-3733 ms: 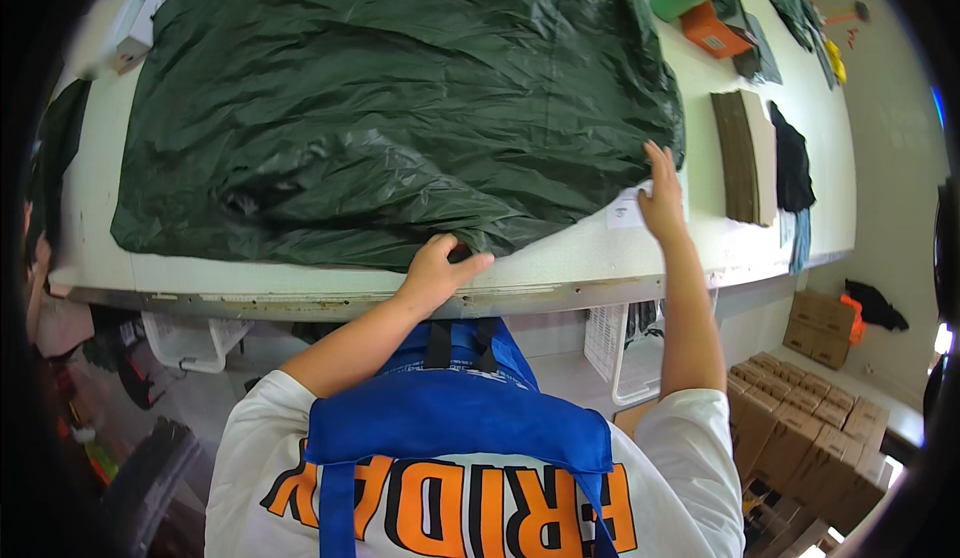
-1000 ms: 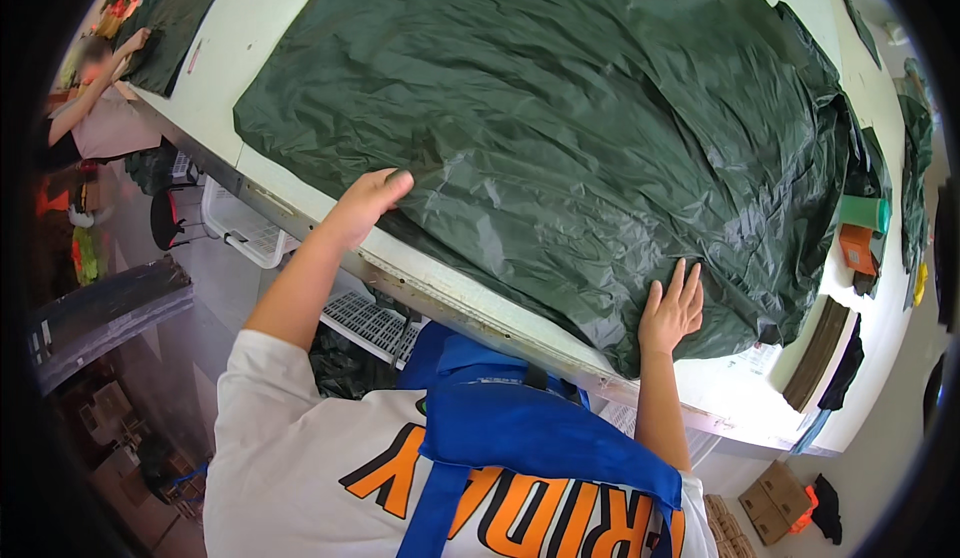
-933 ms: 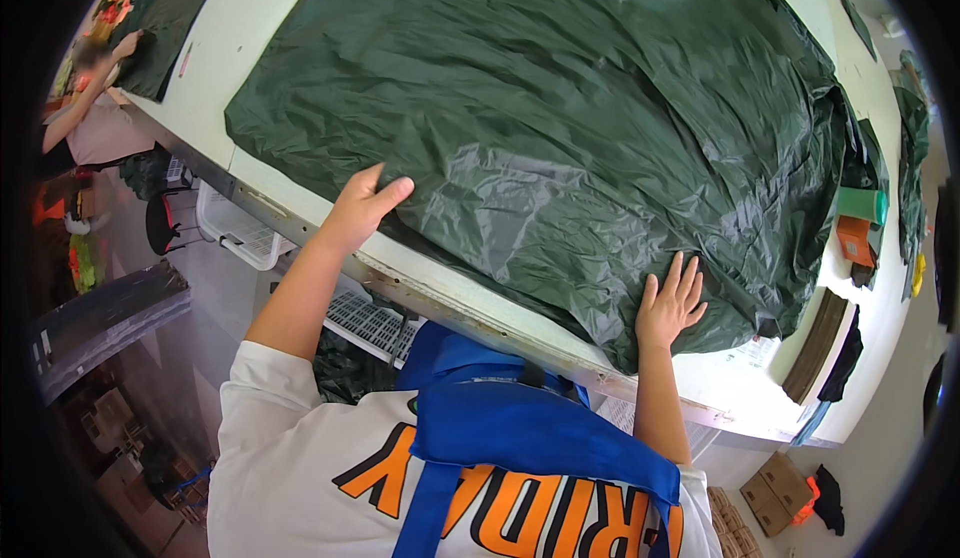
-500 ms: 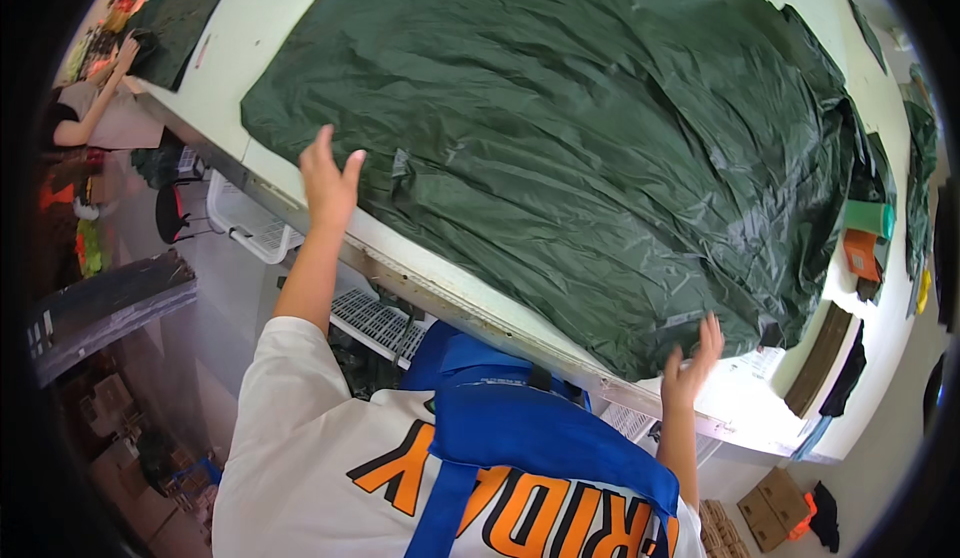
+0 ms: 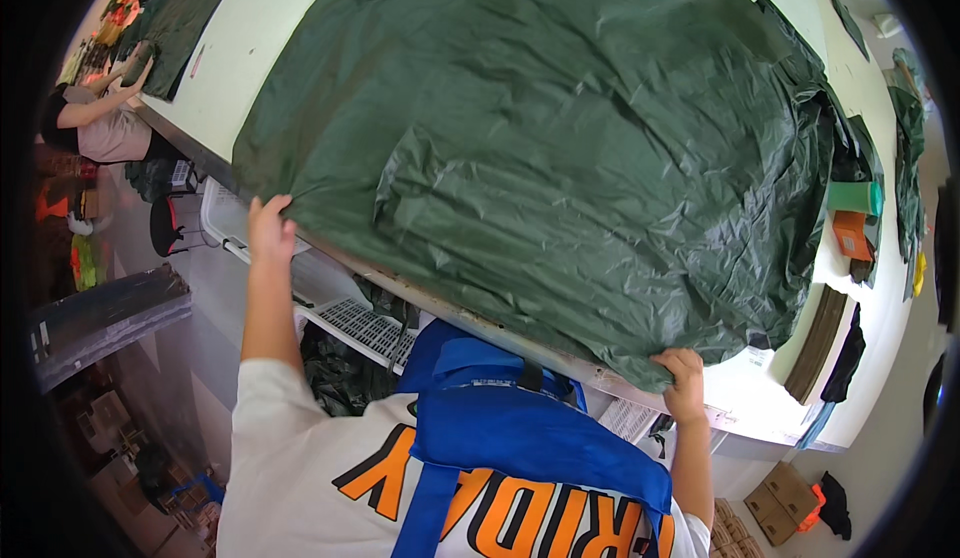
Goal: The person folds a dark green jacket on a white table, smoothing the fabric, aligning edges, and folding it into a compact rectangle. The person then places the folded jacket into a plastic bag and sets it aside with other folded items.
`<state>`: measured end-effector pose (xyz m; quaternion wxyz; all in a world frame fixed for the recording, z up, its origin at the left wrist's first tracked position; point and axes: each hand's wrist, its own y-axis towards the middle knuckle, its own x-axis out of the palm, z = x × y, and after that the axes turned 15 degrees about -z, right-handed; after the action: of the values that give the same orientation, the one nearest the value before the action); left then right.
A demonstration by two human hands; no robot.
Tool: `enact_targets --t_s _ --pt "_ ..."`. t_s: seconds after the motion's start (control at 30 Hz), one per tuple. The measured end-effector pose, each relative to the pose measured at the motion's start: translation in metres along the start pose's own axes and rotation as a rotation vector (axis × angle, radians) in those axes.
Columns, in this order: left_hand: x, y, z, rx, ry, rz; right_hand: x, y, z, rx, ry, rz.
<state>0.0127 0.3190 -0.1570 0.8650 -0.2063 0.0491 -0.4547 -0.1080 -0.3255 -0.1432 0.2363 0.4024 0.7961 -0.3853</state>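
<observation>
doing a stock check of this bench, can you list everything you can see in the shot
sheet: one, dark green, crinkled, spread over most of the table, near edge hanging at the table's front
table: one, pale cream top, long, running across the view
green cloth pieces: a few, dark green, far left end of the table
orange box: one, right end of the table, beside a green box
olive strap: one, right front of the table
wire shelf: one, white, under the table
cardboard boxes: several, brown, floor at lower right
other person: one, seated at far left
left hand: grip on the sheet's near edge
right hand: grip on the sheet's near edge
</observation>
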Motion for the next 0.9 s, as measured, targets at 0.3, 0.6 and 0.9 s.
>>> enact_targets --t_s 0.3,0.6,0.9 --pt "0.146 0.107 0.096 0.108 -0.043 -0.323 -0.176 0.082 0.009 0.305 -0.075 0.303" --pt "0.304 0.003 -0.048 0.667 1.779 -0.804 -0.143 0.125 0.061 0.393 -0.385 0.550" --pt "0.289 0.012 -0.091 0.786 1.924 -0.698 -0.080 0.000 0.184 0.697 -0.377 0.588"
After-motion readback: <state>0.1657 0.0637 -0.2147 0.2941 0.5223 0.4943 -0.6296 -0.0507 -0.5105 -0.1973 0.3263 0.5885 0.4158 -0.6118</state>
